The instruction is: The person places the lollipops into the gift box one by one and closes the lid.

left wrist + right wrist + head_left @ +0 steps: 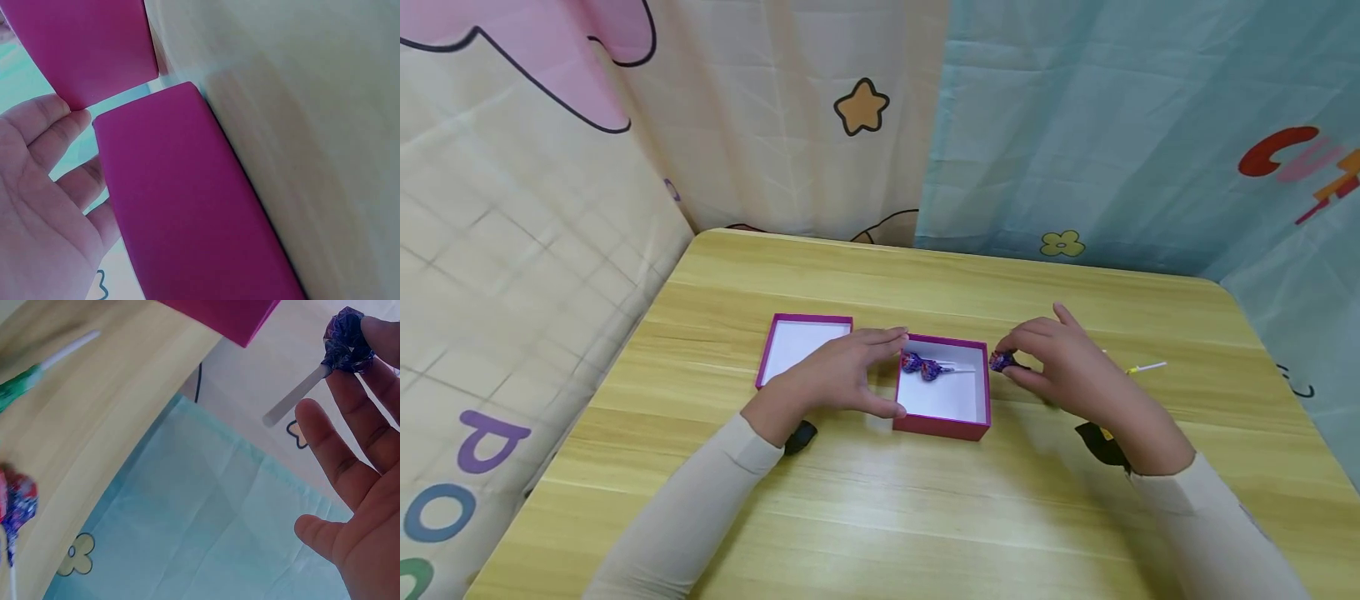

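My left hand [850, 371] holds the left side of an open magenta box [942, 427], its thumb at the front corner and its fingers at the back one. In the left wrist view, fingertips touch a corner of the box [100, 50]. Two lollipops [930, 371] in purple wrappers lie inside on the white bottom, sticks to the right. Just right of the box, my right hand [1060, 367] pinches another purple-wrapped lollipop [347, 344] by its head. Its white stick points away from the palm in the right wrist view.
The magenta lid [805, 337] lies with its white inside up, left of the box and partly behind my left hand. More lollipops rest on the table right of the box, one green-wrapped [22, 386], one red and blue [22, 500]. Printed curtains [1075, 125] hang behind the table.
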Available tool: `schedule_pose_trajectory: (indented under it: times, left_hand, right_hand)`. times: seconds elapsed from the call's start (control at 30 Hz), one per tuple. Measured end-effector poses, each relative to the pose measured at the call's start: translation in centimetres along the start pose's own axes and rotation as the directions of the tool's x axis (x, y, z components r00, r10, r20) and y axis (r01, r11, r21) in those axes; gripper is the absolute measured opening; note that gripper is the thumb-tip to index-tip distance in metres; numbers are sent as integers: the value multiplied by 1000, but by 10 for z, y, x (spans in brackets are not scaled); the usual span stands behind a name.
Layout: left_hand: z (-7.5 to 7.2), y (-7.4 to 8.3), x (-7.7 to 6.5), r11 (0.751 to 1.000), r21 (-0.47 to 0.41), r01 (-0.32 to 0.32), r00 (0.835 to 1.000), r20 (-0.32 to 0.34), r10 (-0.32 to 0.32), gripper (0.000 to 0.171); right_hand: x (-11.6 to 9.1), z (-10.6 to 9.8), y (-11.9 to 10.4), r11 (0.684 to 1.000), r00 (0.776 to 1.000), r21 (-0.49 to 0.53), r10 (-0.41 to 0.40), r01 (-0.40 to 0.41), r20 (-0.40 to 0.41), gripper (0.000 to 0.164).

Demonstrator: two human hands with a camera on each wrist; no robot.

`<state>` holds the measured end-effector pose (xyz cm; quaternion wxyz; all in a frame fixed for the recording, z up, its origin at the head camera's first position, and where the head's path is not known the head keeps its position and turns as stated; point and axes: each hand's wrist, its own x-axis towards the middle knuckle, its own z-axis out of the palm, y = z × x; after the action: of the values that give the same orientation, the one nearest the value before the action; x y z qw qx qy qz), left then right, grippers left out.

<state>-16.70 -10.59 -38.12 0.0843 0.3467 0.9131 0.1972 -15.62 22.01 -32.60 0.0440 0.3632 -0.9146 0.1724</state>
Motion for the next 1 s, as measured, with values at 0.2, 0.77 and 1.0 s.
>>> schedule_pose_trajectory:
  times: [0.2,0.77,1.0]
  left_hand:
    - [0,1,0,1000,12,15,1000,6,-15,102]
    - [1,0,0,1000,12,27,1000,13,-27,106]
    - [-1,0,-2,1000,13,23,1000,14,-23,105]
  right_hand:
    - [23,6,-11,999,999,29,-37,37,17,21]
    - [67,48,-27,991,985,7,-137,137,107,18]
    - [74,63,-32,988,977,-49,-138,148,163,24]
